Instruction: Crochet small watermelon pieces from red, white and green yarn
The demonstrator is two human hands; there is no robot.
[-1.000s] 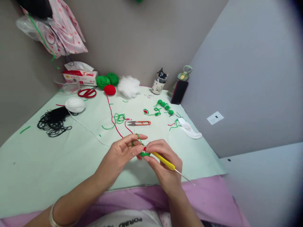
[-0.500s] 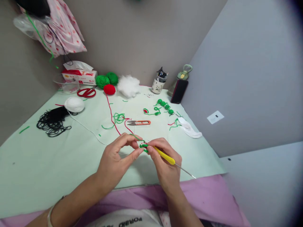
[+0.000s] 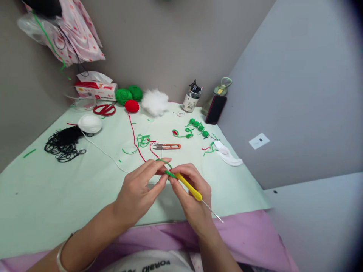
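Left hand (image 3: 138, 187) pinches the crochet piece (image 3: 171, 174), probably soft and light, best held by edge; right hand (image 3: 193, 206) grips it and the yellow hook (image 3: 189, 187).

The tabletop (image 3: 70, 196) left of the left hand (image 3: 137, 185) offers passage, while orange snips (image 3: 165, 146) obstruct the way ahead

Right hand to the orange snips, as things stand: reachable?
Probably yes: the orange snips lie a little ahead, handle uncovered. But the right hand is busy with the yellow-handled hook at the small green piece, so its grip would likely need freeing first.
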